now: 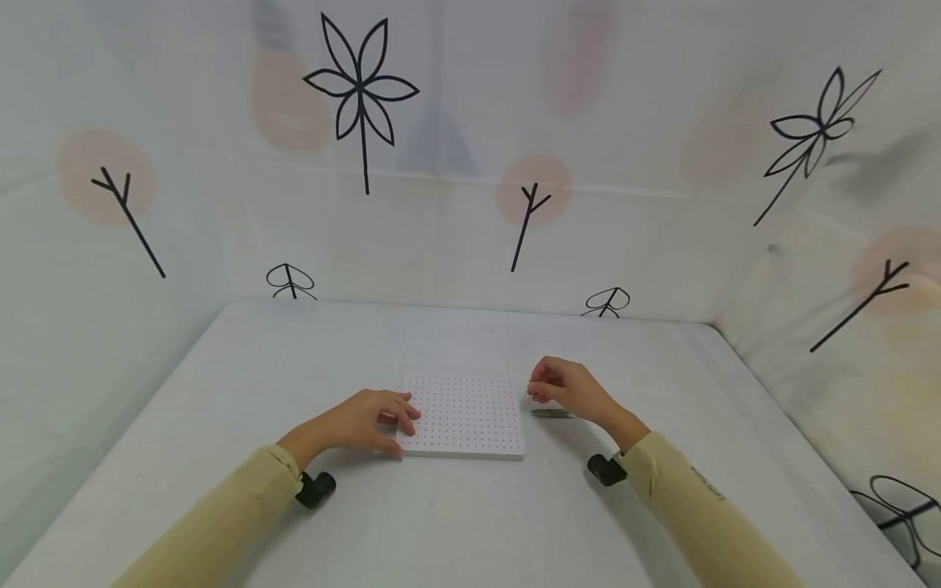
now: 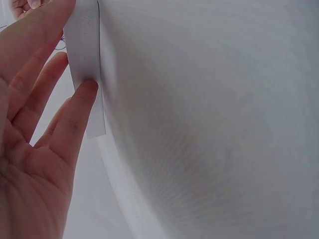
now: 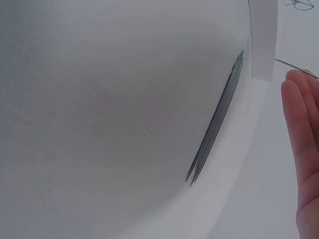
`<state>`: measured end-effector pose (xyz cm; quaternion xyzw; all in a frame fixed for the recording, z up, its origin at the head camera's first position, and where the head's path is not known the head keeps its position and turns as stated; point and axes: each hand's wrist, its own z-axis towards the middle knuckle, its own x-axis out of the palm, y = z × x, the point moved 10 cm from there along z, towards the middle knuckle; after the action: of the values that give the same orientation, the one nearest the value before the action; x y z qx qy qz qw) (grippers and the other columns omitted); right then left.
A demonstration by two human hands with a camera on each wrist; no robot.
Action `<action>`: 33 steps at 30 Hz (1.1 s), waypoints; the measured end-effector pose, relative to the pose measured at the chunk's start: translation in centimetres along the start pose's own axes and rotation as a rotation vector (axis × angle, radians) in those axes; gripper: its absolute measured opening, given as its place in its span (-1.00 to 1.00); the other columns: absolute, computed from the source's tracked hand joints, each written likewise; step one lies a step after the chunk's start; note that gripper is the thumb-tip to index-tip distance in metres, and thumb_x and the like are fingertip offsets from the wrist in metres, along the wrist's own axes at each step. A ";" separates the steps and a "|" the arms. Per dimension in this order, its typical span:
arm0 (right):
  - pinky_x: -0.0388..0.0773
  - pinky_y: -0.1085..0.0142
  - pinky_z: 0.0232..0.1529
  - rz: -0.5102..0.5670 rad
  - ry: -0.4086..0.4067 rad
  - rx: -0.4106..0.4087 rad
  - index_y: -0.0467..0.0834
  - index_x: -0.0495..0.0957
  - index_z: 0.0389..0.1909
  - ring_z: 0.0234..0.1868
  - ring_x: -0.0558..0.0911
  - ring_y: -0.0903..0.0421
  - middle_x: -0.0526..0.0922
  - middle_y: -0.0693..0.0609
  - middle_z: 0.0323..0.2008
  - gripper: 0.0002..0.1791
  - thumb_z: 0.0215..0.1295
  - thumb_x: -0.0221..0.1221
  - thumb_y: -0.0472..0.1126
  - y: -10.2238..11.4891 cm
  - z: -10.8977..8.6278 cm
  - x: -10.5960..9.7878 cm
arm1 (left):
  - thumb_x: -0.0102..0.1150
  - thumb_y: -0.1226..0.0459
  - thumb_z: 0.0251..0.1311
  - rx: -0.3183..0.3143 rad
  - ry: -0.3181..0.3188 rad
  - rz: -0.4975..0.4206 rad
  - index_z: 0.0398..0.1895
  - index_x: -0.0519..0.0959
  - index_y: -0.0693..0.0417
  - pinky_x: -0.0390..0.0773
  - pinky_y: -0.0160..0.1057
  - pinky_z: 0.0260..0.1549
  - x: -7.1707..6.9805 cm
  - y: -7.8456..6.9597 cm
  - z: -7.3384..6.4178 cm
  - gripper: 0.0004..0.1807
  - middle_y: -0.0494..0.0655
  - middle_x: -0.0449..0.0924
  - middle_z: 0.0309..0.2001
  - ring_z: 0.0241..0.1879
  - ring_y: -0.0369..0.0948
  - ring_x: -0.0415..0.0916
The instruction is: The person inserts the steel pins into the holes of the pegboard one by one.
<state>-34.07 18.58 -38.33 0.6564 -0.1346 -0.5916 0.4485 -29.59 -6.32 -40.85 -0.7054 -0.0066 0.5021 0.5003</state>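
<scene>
Board [image 1: 465, 416] lies flat between your hands, your left hand [image 1: 363, 420], fingers apart, touching its left edge. Just off its right edge, needles [image 1: 553, 414] lie, long axis sideways, nearer your right hand [image 1: 571, 388], which pinches a single needle [image 3: 289, 65].

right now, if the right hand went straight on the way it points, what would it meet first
Most likely the right edge of the flat white dotted board, just left of the right hand; the hand's height is unclear, so it might pass above.
</scene>
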 end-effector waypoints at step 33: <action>0.62 0.08 -0.20 0.143 0.142 -0.094 -0.35 0.27 -0.26 -0.25 0.63 -0.19 0.63 -0.31 -0.29 -0.92 0.33 0.00 -0.46 6.0 0.3 3.7 | 0.45 0.28 -0.12 -0.016 0.001 0.011 -0.36 0.64 -0.14 0.44 -0.21 0.08 0.0 0.3 0.0 -0.78 -0.18 0.52 0.05 0.29 -0.06 0.19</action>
<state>-31.21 12.45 -36.21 0.6638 -0.1211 -0.5156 0.5281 -29.71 -6.44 -41.07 -0.7094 -0.0065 0.5045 0.4921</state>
